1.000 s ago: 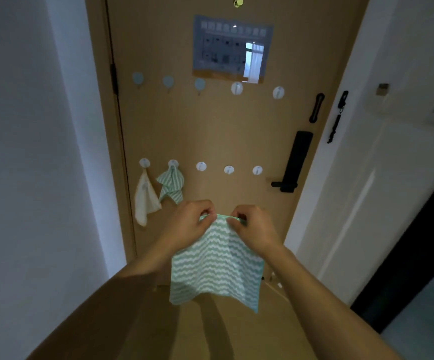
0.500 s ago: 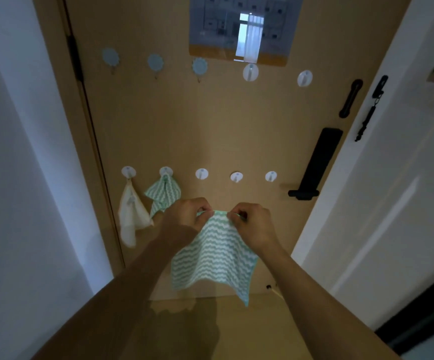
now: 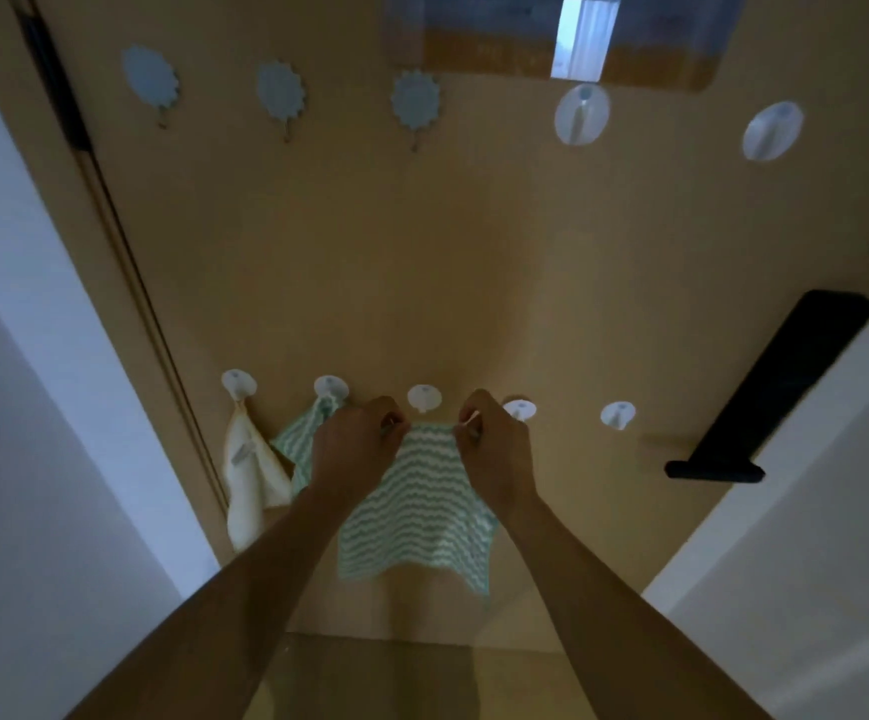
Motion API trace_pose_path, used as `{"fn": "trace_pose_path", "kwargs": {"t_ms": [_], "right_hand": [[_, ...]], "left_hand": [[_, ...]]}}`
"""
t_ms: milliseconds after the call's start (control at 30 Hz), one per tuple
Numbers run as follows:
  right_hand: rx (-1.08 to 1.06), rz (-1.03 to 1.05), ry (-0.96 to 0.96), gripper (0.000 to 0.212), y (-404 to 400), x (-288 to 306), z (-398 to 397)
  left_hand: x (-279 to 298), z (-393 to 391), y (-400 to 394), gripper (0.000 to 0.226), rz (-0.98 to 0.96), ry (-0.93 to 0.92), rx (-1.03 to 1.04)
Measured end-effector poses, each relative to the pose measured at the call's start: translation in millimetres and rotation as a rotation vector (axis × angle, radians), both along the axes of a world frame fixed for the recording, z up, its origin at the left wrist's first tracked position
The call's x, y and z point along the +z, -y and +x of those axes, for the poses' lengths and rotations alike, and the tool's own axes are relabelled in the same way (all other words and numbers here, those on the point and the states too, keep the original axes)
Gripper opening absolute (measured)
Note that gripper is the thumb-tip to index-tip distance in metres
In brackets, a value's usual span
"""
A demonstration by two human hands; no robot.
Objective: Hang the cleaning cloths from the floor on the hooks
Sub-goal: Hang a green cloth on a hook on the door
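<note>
The panel at the top of the door (image 3: 422,252) is being cut off by the frame edge, and the fingertips are being hidden behind knuckles. A green-striped cloth (image 3: 417,511) is being pinched along its top edge by the left hand (image 3: 354,449) and right hand (image 3: 495,449), just below the third hook (image 3: 424,397). Five lower hooks are being counted; two are carrying cloths, a cream cloth (image 3: 248,475) and a hung striped cloth (image 3: 300,439).

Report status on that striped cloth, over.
Left hand and right hand pinch green-and-white striped cloth by top edge. Third white round hook bare just above. Nothing blocking.
</note>
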State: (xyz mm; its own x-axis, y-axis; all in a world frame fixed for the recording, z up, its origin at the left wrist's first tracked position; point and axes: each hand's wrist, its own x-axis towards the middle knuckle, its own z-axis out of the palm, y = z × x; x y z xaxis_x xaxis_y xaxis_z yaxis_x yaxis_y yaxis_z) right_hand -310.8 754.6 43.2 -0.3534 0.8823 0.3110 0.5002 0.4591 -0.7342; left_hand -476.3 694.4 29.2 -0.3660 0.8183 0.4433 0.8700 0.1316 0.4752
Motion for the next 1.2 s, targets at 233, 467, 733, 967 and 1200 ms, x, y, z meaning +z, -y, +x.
{"fn": "trace_pose_path", "kwargs": {"t_ms": [233, 467, 733, 967, 1200], "right_hand": [[0.149, 0.052, -0.027, 0.024, -74, -26, -17], [0.142, 0.078, 0.116, 0.027, -94, -44, -40], [0.129, -0.002, 0.292, 0.025, -78, -56, -45], [0.082, -0.029, 0.425, 0.025, -62, -50, -44], [-0.048, -0.073, 0.363, 0.027, -37, -42, -26]], "left_hand": [[-19, -18, -60, 0.005, 0.082, -0.052, -0.012], [-33, -31, -89, 0.033, 0.155, -0.210, -0.020], [-58, -37, -92, 0.023, 0.064, -0.374, -0.011], [-61, -25, -70, 0.008, -0.072, -0.245, -0.087], [-40, -24, -40, 0.008, -0.130, -0.257, -0.011]]}}
